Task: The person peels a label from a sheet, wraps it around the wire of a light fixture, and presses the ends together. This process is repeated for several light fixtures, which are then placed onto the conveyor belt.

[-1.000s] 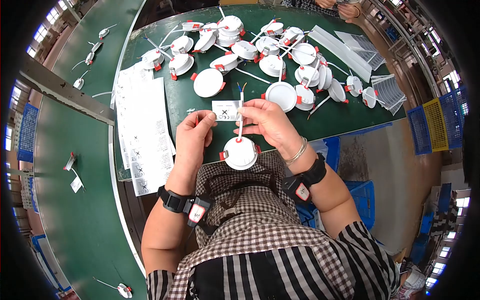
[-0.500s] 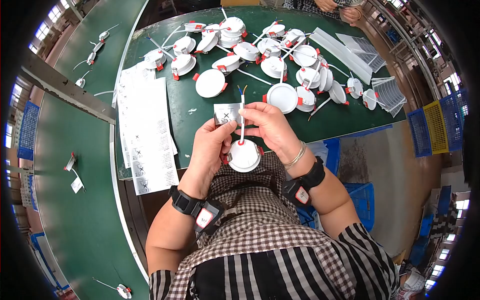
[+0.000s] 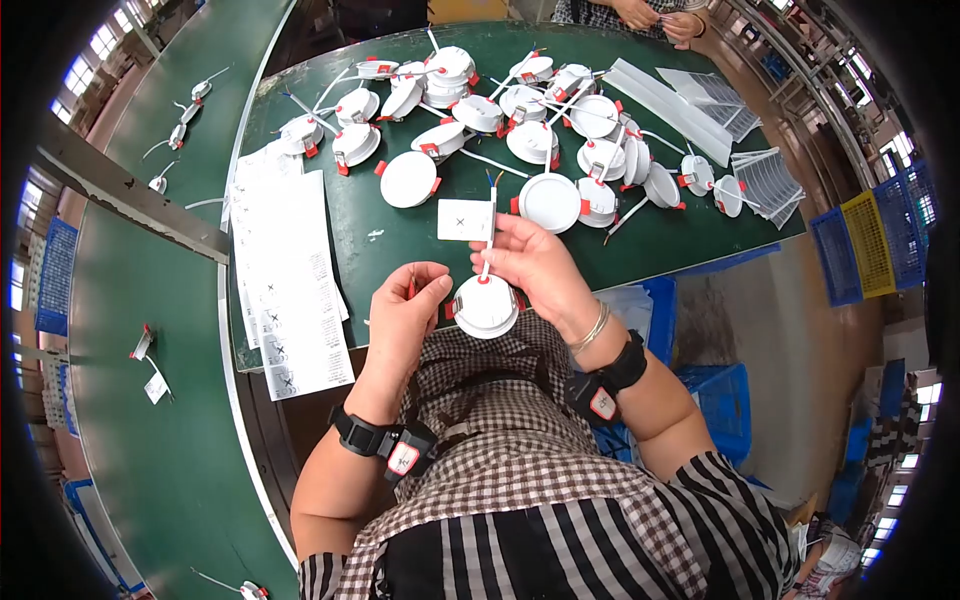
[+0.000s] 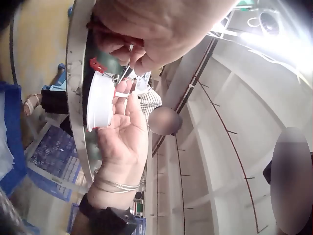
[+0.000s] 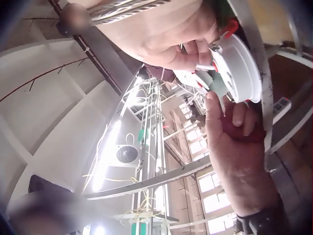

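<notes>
My right hand (image 3: 537, 262) pinches the white cable (image 3: 492, 226) of a round white downlight (image 3: 487, 308) with red-tipped spring clips. The lamp hangs below the fingers, its bare wire ends pointing up. A small white label (image 3: 463, 220) with a crossed mark sticks out leftward from the cable, near its top. To the left, my left hand (image 3: 405, 300) is curled, apart from the label, around a slim tool with red on it. Its pointed metal tip (image 4: 126, 73) shows in the left wrist view; cannot tell its exact kind. The palm hides the rest.
Many downlights (image 3: 437, 180) lie piled across the green table (image 3: 370, 260). Printed label sheets (image 3: 290, 280) overhang its front left edge. Clear strips (image 3: 670, 110) lie at the back right. A green conveyor (image 3: 150, 400) runs along the left. Another person's hands (image 3: 660, 20) show at the far side.
My left hand went up to the label, pressed at it by the cable, then drew back down and left. The label now stands flat from the cable; the right hand's grip sits lower.
</notes>
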